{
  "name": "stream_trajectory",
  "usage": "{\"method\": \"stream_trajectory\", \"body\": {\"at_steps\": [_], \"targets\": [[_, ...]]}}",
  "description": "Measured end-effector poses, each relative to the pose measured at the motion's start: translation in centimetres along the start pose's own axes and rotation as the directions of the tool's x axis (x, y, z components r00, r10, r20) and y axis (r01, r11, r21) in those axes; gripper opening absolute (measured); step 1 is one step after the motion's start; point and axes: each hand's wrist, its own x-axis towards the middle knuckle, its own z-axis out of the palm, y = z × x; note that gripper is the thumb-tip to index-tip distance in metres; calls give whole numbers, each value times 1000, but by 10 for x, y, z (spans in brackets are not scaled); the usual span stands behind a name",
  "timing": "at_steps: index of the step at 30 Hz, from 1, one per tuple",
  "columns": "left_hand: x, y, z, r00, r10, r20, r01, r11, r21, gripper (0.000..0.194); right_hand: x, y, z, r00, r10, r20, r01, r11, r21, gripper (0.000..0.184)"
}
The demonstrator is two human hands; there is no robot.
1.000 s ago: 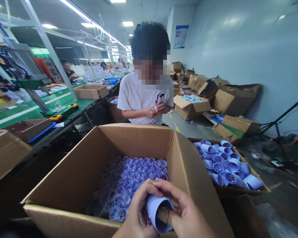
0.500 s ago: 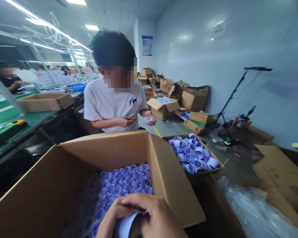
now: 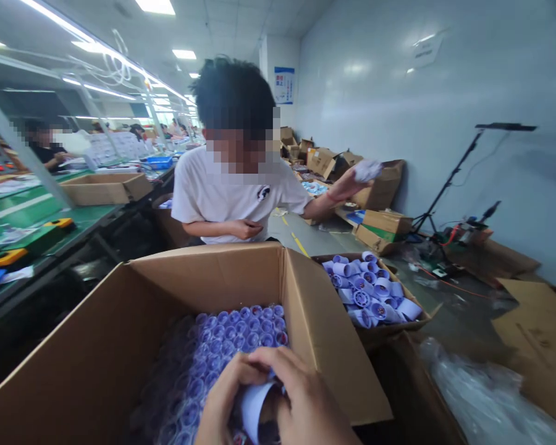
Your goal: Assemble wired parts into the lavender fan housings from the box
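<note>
Both of my hands are wrapped round one white plastic cylinder [image 3: 254, 409] with an open end, low in the view. My left hand [image 3: 225, 395] curls over its left side. From the right, my right hand [image 3: 301, 395] grips it, and some fingertips are hidden behind it. Beneath and beyond them is a large cardboard box [image 3: 208, 269], open at the top. Rows of clear round cups [image 3: 241, 327] stand upright inside it, with a clear plastic film over the shaded left part.
Across the box a co-worker [image 3: 241, 204] in a white shirt raises a hand holding a whitish bundle. Right of my box stands a carton [image 3: 426, 318] piled with white cylinders. Crumpled clear plastic [image 3: 482, 383] lies lower right; a green workbench [image 3: 18, 216] runs along the left.
The co-worker's hand with the whitish bundle has risen and moved out to the right. My view has shifted slightly left, and the cylinder between my hands now shows more of its open end.
</note>
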Motion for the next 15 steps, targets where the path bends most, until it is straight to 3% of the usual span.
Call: {"method": "stream_trajectory", "body": {"at_steps": [4,7,9,12,15], "targets": [[-3,5,2,994,80,74,-75,995,-65,42,1,1,-2,997,75,1,-75,994,81,57],[0,-2,2,989,-43,142,79,962,-261,43,1,1,-9,979,191,70,-199,974,113,53],[3,-8,1,973,-125,192,196,887,-418,44,0,-1,-18,957,266,114,-279,952,125,47],[5,-12,-1,975,-147,169,219,785,-579,44,-6,-4,-32,947,275,164,-313,904,290,44],[4,-11,0,972,-149,181,232,709,-666,47,-15,-6,-39,963,253,95,-269,863,428,43]]}}
